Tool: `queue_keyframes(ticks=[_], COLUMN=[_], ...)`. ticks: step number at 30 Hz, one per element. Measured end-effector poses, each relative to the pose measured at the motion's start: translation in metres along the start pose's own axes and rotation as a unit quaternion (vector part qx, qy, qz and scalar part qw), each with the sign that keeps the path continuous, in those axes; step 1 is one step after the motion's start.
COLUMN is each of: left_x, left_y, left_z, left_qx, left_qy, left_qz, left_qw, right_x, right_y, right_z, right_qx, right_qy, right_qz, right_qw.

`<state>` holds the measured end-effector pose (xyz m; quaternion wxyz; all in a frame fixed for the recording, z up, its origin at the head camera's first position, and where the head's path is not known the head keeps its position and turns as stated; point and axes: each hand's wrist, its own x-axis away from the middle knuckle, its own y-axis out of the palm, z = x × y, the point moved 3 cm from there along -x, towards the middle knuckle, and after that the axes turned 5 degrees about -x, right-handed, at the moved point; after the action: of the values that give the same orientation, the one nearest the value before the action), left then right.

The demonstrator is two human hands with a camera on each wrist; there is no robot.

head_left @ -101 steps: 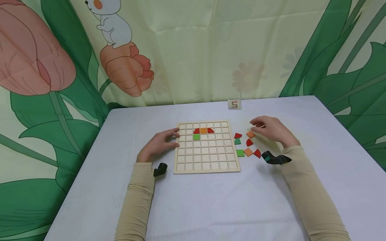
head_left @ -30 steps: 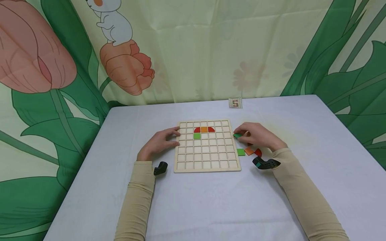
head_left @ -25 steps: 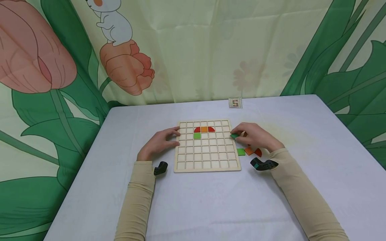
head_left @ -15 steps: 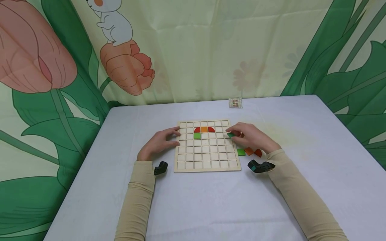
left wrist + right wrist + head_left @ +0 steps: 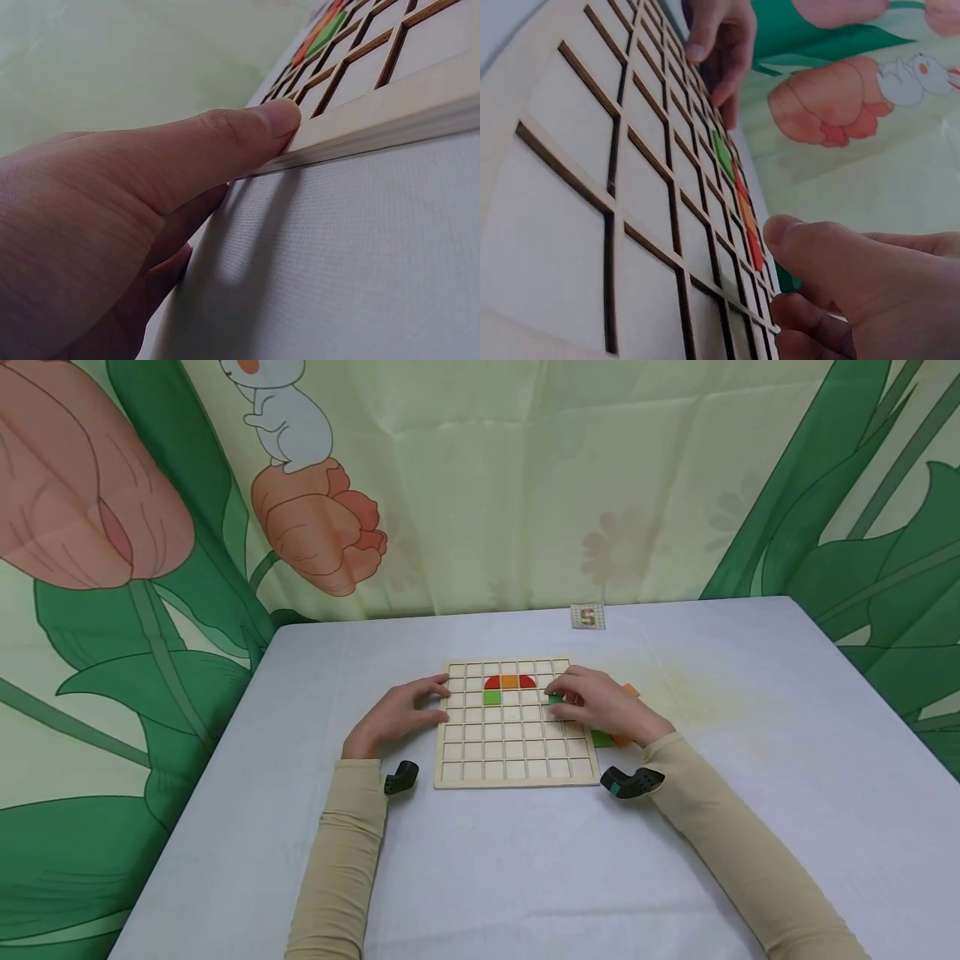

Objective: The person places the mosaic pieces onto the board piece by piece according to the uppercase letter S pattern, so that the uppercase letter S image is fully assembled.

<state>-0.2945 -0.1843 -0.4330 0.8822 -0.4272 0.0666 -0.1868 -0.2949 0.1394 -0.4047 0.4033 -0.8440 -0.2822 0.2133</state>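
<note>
A wooden grid board (image 5: 517, 783) lies on the white table. In its upper rows sit a red quarter-circle tile (image 5: 492, 682), an orange square tile (image 5: 510, 682), a second red quarter-circle tile (image 5: 527, 682) and a light green square tile (image 5: 492, 697). My right hand (image 5: 607, 706) pinches a dark green tile (image 5: 555, 699) over the board's right columns; fingers mostly cover the tile, and its full shape is hidden. At the board's left edge rests my left hand (image 5: 397, 720), its fingers relaxed. In the left wrist view the left thumb (image 5: 247, 135) touches the rim.
Right of the board, partly behind my right hand, lie a green tile (image 5: 602, 739) and orange tiles, one at the back (image 5: 631, 690). A small patterned card (image 5: 587, 617) lies near the table's far edge. Behind hangs a printed curtain (image 5: 480, 485).
My right hand came from above the loose tiles, picked up the dark green tile and moved left with it over the board. My left hand has stayed in place.
</note>
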Motion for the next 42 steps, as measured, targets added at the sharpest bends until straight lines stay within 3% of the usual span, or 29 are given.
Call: queue_keyframes(ticks=[15,36,42], left_x=[-0.001,0.001,0.001], left_y=[0.001,0.000,0.000], left_z=[0.000,0.001,0.001], left_qx=[-0.004,-0.006,-0.002], left_qy=[-0.001,0.004,0.008], left_qz=[0.000,-0.001,0.000], left_qw=[1.0000,1.0000,1.0000], right_x=[-0.045,-0.058,-0.060], right_y=[0.038,0.047,0.051], right_z=[-0.040,-0.057,-0.059], right_qx=[0.053,0.063,0.077], right_qy=[-0.062,-0.069,-0.058], right_qz=[-0.063,-0.030,-0.051], right_qw=[0.995,0.995,0.994])
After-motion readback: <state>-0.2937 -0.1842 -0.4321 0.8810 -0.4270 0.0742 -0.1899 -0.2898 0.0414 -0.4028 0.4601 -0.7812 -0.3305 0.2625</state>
